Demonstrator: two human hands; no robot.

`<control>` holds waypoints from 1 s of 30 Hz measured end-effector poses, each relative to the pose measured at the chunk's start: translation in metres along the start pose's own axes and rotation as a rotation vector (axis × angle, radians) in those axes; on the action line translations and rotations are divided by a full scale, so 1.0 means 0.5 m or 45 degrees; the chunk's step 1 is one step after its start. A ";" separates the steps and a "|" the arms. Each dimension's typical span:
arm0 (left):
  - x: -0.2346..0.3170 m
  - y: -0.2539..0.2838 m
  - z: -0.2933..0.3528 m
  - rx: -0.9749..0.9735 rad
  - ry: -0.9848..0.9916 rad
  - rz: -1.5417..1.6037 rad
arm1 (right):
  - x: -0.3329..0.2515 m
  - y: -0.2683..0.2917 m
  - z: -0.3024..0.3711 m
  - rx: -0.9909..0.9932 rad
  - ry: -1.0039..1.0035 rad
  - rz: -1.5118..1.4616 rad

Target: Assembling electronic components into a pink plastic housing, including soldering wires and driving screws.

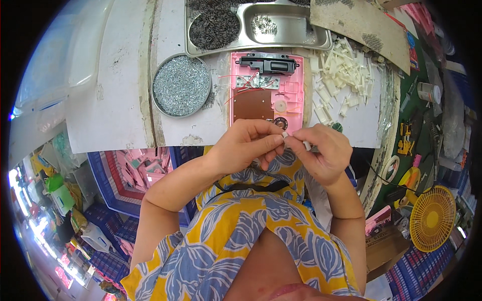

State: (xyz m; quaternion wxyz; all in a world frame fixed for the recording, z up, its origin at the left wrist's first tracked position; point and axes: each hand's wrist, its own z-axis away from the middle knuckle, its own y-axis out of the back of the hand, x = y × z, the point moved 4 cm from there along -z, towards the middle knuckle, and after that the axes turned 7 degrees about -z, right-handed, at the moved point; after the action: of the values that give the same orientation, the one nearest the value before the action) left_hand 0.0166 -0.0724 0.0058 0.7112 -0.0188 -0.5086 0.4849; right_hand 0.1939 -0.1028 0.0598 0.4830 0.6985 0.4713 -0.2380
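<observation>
Just in front of my body, over the near edge of the table, both hands come together at a small white plastic part (307, 145). My right hand (324, 150) pinches it between thumb and fingers. The fingertips of my left hand (251, 143) are closed at its other end, and the curled fingers hide what else may be in that palm. Right beyond my hands lies an open pink plastic housing (296, 89). It holds a black module (273, 65) at the far end, a brown board (252, 105), a round dark part (280, 123) and thin red wires.
Left of the housing stands a round metal dish of small screws (182, 85). A steel tray (288, 42) at the back holds dark springs (215, 29). White plastic parts (341, 70) are heaped on the right. A blue basket (113, 193) and a yellow fan (433, 218) flank me.
</observation>
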 end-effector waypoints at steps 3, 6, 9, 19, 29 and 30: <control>0.002 -0.006 0.000 0.003 -0.019 -0.034 | 0.007 0.027 0.010 -0.278 -0.333 -0.333; 0.020 -0.023 0.005 -0.019 -0.088 -0.027 | 0.032 0.064 0.038 -0.403 -0.208 -0.419; 0.069 -0.037 -0.009 -0.007 -0.184 -0.388 | 0.071 0.082 0.098 -0.296 -0.739 -0.800; 0.070 -0.019 -0.125 0.381 -0.765 -2.120 | 0.130 0.091 0.104 0.305 -0.709 -1.559; 0.061 -0.039 -0.104 0.460 -0.825 -2.185 | 0.138 0.111 0.051 0.195 -0.642 -1.118; 0.059 -0.044 -0.108 0.440 -0.789 -2.202 | 0.134 0.109 0.049 0.187 -0.634 -1.089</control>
State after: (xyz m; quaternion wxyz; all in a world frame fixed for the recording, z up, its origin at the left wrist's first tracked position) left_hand 0.0718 -0.0379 0.0121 0.6505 0.6025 -0.4336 -0.1606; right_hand 0.2750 -0.1012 0.0212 0.3895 0.3969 0.5680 -0.6068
